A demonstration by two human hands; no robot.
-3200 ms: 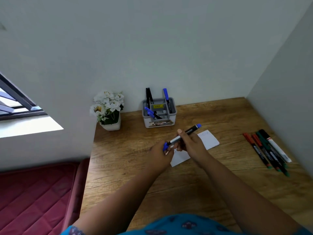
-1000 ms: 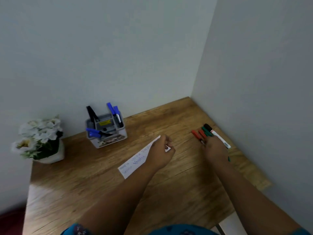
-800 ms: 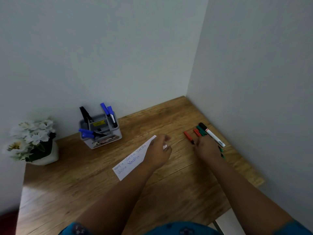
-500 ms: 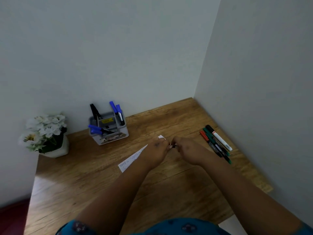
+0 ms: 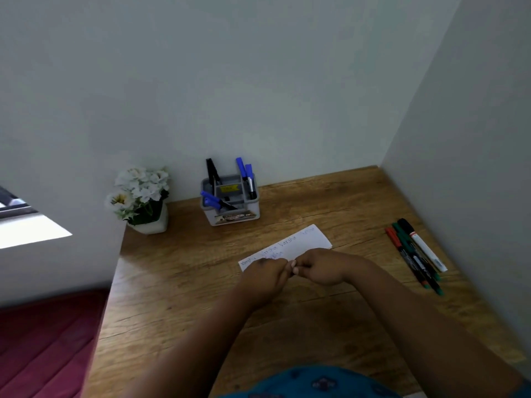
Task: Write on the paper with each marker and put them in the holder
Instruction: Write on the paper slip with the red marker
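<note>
A white paper (image 5: 306, 239) with blue writing lies on the wooden desk (image 5: 178, 282). My left hand (image 5: 265, 275) and my right hand (image 5: 323, 268) meet fingertip to fingertip over its near edge. Their curled fingers pinch a thin dark marker that is almost wholly hidden between them. The grey holder (image 5: 256, 209) stands by the back wall with blue markers (image 5: 242, 169) and a black one (image 5: 211, 169) in it. Several loose markers (image 5: 413, 254), red, green and black-capped, lie side by side at the desk's right.
A white pot of white flowers (image 5: 140, 196) stands left of the holder. The right wall runs close beside the loose markers. A red mattress (image 5: 43, 340) lies below the desk's left edge, with a window (image 5: 17, 222) above it.
The blue marker I held went into the holder. My right hand reached to the loose markers at the right, then came back to meet my left hand over the paper.
</note>
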